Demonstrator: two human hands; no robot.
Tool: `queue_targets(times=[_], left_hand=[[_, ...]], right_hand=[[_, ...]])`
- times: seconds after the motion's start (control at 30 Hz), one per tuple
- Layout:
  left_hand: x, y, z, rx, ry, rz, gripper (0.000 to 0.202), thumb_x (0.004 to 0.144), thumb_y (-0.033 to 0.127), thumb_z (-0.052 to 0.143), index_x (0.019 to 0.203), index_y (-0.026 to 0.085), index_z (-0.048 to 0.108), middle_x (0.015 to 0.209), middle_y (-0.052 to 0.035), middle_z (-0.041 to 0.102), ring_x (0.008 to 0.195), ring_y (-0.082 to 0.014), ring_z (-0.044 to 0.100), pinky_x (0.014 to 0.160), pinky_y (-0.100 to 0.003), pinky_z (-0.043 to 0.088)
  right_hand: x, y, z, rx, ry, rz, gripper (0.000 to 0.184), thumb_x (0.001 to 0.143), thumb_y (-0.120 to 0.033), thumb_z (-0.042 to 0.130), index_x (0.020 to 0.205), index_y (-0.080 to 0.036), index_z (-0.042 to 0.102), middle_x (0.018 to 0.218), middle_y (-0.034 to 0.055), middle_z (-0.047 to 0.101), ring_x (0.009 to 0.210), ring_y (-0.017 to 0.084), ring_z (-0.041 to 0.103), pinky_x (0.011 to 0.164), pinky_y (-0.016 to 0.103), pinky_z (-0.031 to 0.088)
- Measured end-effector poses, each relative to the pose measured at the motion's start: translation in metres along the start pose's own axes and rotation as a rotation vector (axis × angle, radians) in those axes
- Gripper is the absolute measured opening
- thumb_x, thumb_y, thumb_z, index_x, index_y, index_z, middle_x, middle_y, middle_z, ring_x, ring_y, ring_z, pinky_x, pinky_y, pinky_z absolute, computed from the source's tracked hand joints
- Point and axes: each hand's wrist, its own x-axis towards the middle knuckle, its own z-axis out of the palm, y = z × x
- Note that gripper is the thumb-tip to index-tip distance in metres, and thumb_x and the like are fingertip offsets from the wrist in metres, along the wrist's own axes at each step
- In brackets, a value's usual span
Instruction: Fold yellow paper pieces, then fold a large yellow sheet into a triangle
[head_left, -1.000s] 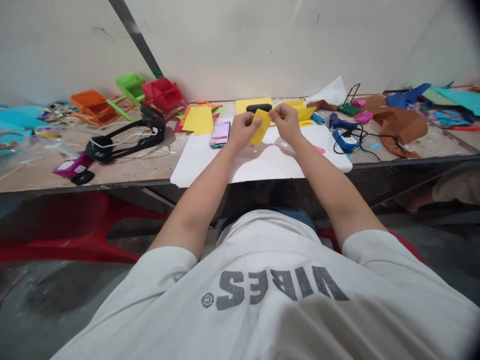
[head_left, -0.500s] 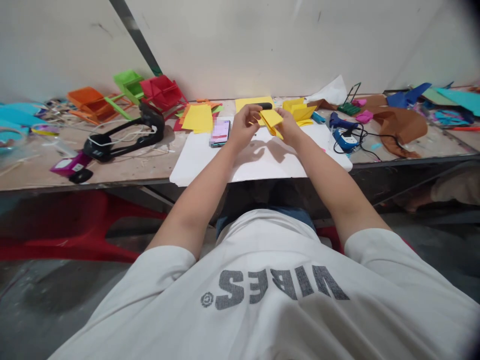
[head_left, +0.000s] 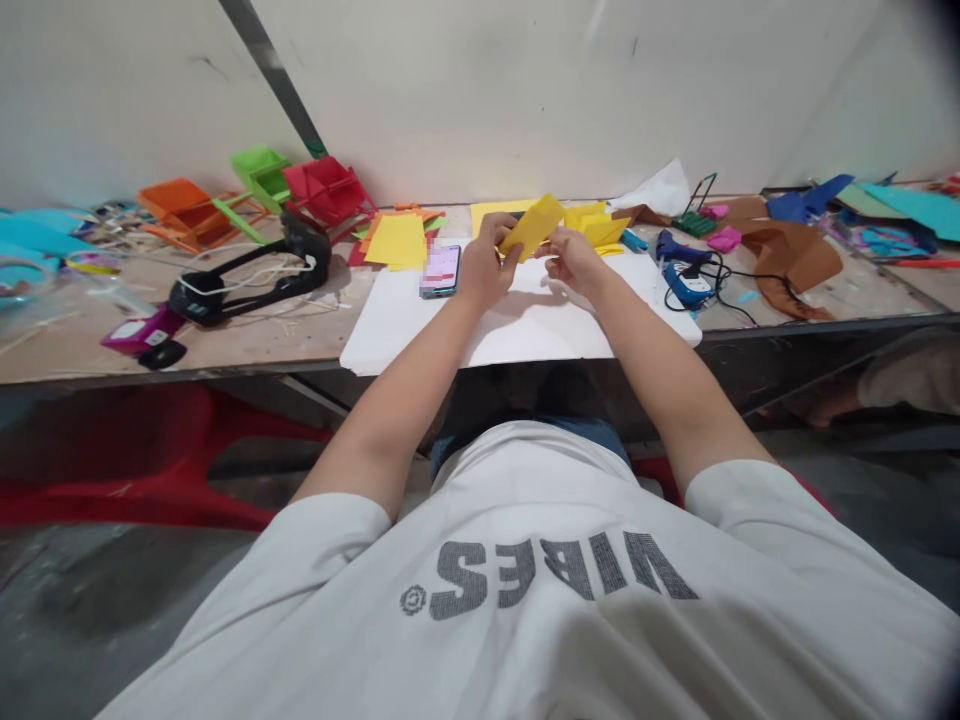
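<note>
My left hand [head_left: 486, 265] is closed on a folded yellow felt-like piece [head_left: 537, 224], gripping its lower left end between thumb and fingers. The piece tilts up to the right above a white board [head_left: 420, 335]. Close by its right edge is my right hand [head_left: 577, 262], fingers loosely bent and apart; whether a fingertip touches the piece cannot be made out. More folded yellow pieces [head_left: 600, 228] lie just behind the right hand. A phone [head_left: 441, 270] with a lit screen rests on the board, left of my left hand.
Flat yellow sheets [head_left: 396, 240] lie behind the phone. Leftward are a black stand-like frame [head_left: 247, 270], a purple box [head_left: 142, 332] and small red [head_left: 326, 185], green [head_left: 259, 170] and orange [head_left: 180, 210] chair-like models. A blue glue gun [head_left: 682, 250], its cable and brown sheets [head_left: 795, 250] are at right.
The folded yellow piece has passed from my right hand into my left and now tilts upward. My right hand has let go and stays beside it.
</note>
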Motion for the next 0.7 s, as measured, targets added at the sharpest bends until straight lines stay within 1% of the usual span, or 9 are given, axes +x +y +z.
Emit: queue_targets(times=[0.1, 0.17, 0.27, 0.33, 0.4, 0.47, 0.6, 0.63, 0.7], left_hand=[[0.002, 0.005, -0.003, -0.053, 0.070, -0.078, 0.042, 0.111, 0.063, 0.076, 0.138, 0.033, 0.066, 0.109, -0.0057, 0.083, 0.098, -0.0265, 0.083, 0.088, -0.041, 0.062], [0.002, 0.009, -0.004, -0.063, 0.089, -0.103, 0.037, 0.109, 0.056, 0.079, 0.135, 0.034, 0.066, 0.105, -0.0044, 0.083, 0.097, -0.0257, 0.082, 0.088, -0.041, 0.062], [0.001, 0.014, -0.003, -0.078, 0.056, -0.124, 0.035, 0.105, 0.049, 0.083, 0.133, 0.034, 0.067, 0.102, -0.0029, 0.082, 0.095, -0.0248, 0.080, 0.087, -0.040, 0.061], [0.000, 0.015, -0.002, -0.092, 0.019, -0.120, 0.036, 0.104, 0.050, 0.084, 0.131, 0.034, 0.068, 0.100, -0.0025, 0.080, 0.091, -0.0244, 0.079, 0.085, -0.040, 0.059], [-0.001, 0.015, -0.002, -0.090, -0.002, -0.106, 0.036, 0.104, 0.058, 0.083, 0.125, 0.033, 0.070, 0.097, -0.0025, 0.078, 0.087, -0.0242, 0.077, 0.083, -0.041, 0.058], [-0.001, 0.015, -0.002, -0.085, -0.010, -0.088, 0.041, 0.108, 0.072, 0.076, 0.114, 0.031, 0.072, 0.092, -0.0031, 0.075, 0.084, -0.0242, 0.074, 0.081, -0.042, 0.057], [0.003, 0.014, -0.001, -0.166, 0.009, -0.076, 0.077, 0.112, 0.096, 0.043, 0.087, 0.028, 0.066, 0.082, -0.0061, 0.071, 0.079, -0.0246, 0.071, 0.078, -0.043, 0.058], [0.005, 0.013, 0.000, -0.184, 0.021, -0.082, 0.081, 0.110, 0.100, 0.041, 0.084, 0.027, 0.065, 0.080, -0.0061, 0.070, 0.078, -0.0244, 0.070, 0.076, -0.043, 0.058], [0.007, 0.011, 0.001, -0.192, 0.037, -0.102, 0.080, 0.106, 0.102, 0.050, 0.082, 0.027, 0.066, 0.079, -0.0054, 0.071, 0.077, -0.0234, 0.070, 0.075, -0.041, 0.057]], right_hand=[[0.000, 0.000, 0.000, -0.053, 0.019, -0.183, 0.057, 0.093, -0.083, 0.087, 0.111, -0.031, 0.070, 0.112, 0.0010, 0.084, 0.065, 0.012, 0.067, 0.052, 0.026, 0.051], [-0.003, 0.000, -0.001, -0.095, -0.011, -0.280, 0.073, 0.083, -0.092, 0.091, 0.119, -0.033, 0.067, 0.123, 0.0014, 0.084, 0.072, 0.014, 0.075, 0.061, 0.029, 0.059], [-0.007, 0.000, 0.000, -0.142, -0.029, -0.353, 0.085, 0.069, -0.087, 0.103, 0.121, -0.034, 0.062, 0.116, 0.0007, 0.085, 0.080, 0.019, 0.080, 0.070, 0.034, 0.066], [-0.007, 0.000, 0.002, -0.146, -0.004, -0.368, 0.081, 0.068, -0.079, 0.108, 0.116, -0.033, 0.061, 0.103, -0.0004, 0.084, 0.079, 0.021, 0.079, 0.072, 0.037, 0.068], [-0.007, -0.001, 0.005, -0.157, 0.029, -0.354, 0.073, 0.072, -0.071, 0.108, 0.112, -0.033, 0.060, 0.092, -0.0016, 0.081, 0.078, 0.022, 0.078, 0.072, 0.038, 0.068], [-0.008, -0.002, 0.007, -0.179, 0.037, -0.330, 0.069, 0.076, -0.065, 0.107, 0.114, -0.033, 0.060, 0.090, -0.0019, 0.080, 0.078, 0.022, 0.077, 0.072, 0.038, 0.067], [-0.008, -0.002, 0.005, -0.188, 0.014, -0.365, 0.070, 0.080, -0.063, 0.104, 0.127, -0.036, 0.059, 0.096, -0.0031, 0.079, 0.081, 0.021, 0.075, 0.071, 0.037, 0.067], [-0.007, 0.000, 0.004, -0.183, 0.012, -0.387, 0.070, 0.082, -0.064, 0.103, 0.129, -0.037, 0.059, 0.098, -0.0036, 0.078, 0.081, 0.020, 0.074, 0.071, 0.036, 0.067], [-0.004, 0.004, 0.002, -0.183, 0.011, -0.423, 0.068, 0.086, -0.068, 0.100, 0.131, -0.037, 0.059, 0.100, -0.0045, 0.075, 0.081, 0.017, 0.072, 0.072, 0.034, 0.069]])
